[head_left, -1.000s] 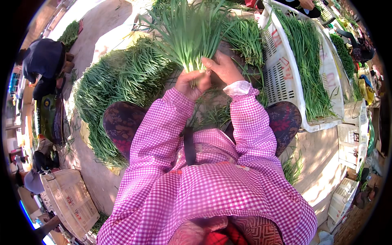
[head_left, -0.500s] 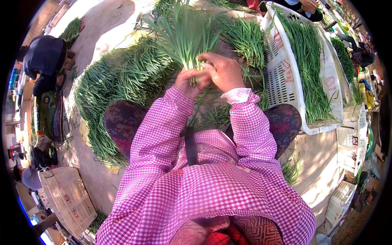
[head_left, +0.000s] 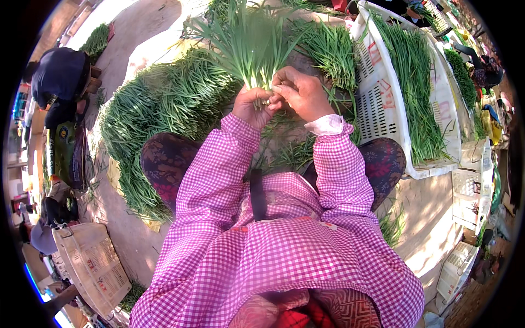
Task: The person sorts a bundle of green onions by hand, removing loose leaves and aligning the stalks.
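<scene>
My left hand (head_left: 252, 105) is closed around the pale lower stems of a bunch of garlic chives (head_left: 249, 52), whose green leaves fan out away from me. At the right side of those stems my right hand (head_left: 305, 95) is closed, thumb and forefinger pinched on them, its fingertips meeting the left hand's. A big heap of garlic chives (head_left: 164, 104) lies on the ground to the left. Just beyond my right hand rests a smaller pile of chives (head_left: 331, 52). Between my knees loose stalks (head_left: 290, 156) are scattered below the hands.
A white plastic crate (head_left: 377, 112) with long chives (head_left: 410, 90) in it stands close on the right. Further right are more pale crates (head_left: 466, 188). Another crate (head_left: 90, 265) sits at the lower left. A bent-over person (head_left: 60, 76) is at the far left.
My right hand has shifted slightly right, its fingers now pinched at the stems' right edge. The bunch stays in my left hand, its leaves a little more spread.
</scene>
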Action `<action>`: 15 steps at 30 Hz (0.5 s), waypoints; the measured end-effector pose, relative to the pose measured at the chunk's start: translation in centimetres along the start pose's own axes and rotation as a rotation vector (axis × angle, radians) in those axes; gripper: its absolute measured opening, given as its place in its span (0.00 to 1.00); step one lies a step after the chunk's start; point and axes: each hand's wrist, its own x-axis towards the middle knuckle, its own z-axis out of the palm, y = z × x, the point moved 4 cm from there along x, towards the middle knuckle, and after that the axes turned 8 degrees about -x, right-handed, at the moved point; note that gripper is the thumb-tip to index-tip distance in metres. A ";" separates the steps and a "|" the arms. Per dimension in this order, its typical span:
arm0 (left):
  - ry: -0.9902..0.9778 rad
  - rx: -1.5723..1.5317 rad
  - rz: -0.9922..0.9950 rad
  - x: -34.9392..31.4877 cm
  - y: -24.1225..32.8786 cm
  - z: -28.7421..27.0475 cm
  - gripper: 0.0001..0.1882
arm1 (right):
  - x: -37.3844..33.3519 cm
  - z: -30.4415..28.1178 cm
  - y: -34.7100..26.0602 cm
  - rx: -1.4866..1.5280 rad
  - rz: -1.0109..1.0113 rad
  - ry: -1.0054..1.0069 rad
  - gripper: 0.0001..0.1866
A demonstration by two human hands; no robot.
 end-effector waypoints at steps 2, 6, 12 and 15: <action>-0.040 -0.018 0.001 -0.1 0.1 0.0 0.17 | -0.1 -0.1 -0.4 0.048 -0.003 -0.023 0.02; 0.138 -0.091 0.032 -0.3 0.6 -0.4 0.17 | -0.2 -1.0 -0.4 0.466 -0.008 -0.174 0.03; 0.020 -0.048 0.024 0.2 0.9 -1.6 0.18 | 0.0 -3.2 0.9 0.008 0.016 -0.020 0.05; 0.054 0.089 0.038 0.1 0.7 -1.0 0.18 | 0.4 -2.1 1.2 -0.165 -0.033 0.124 0.10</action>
